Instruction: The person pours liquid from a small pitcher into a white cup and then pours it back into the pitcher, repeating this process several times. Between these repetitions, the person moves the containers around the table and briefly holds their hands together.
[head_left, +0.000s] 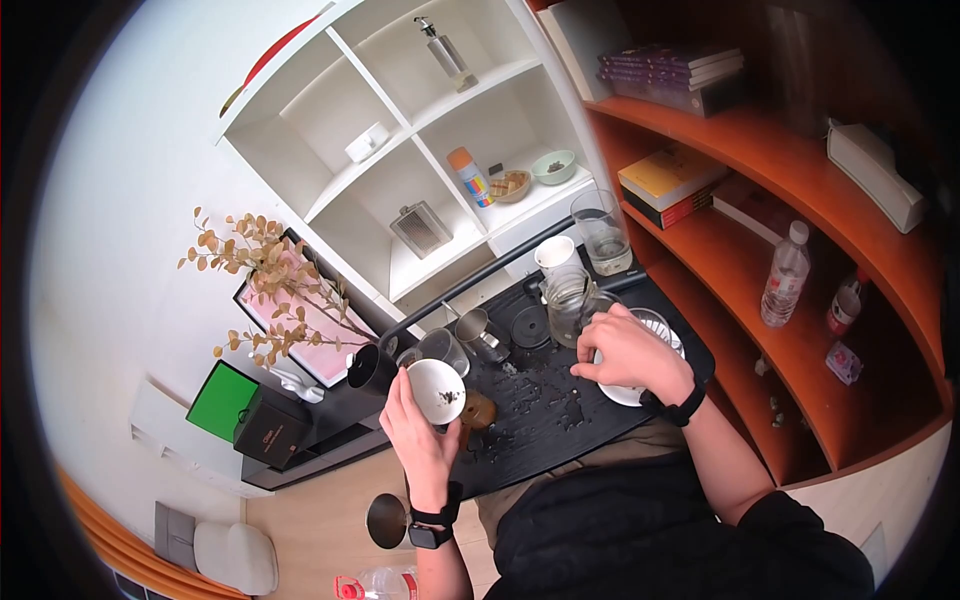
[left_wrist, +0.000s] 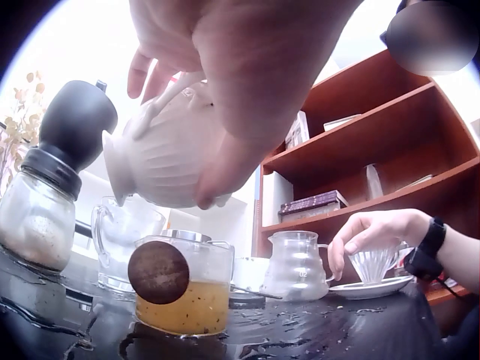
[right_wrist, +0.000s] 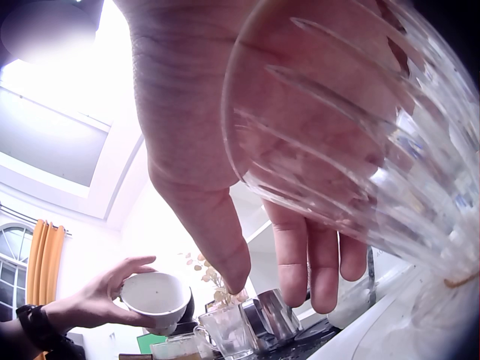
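Observation:
My left hand holds a white fluted cup, tilted so its inside faces the head camera. Dark bits like tea leaves or grounds lie inside it. Just under the cup, a glass vessel holds amber liquid with specks and has a round wooden knob. My right hand hovers over a white plate, its fingers loosely bent and pointing down. Close beside it on the plate stands a clear ribbed glass dripper. Near those fingertips is a glass coffee server.
Wet spots and dark bits cover the black tray. Along its far side stand a metal pitcher, a glass mug, a white cup and a tall glass. A black-topped grinder is at the left.

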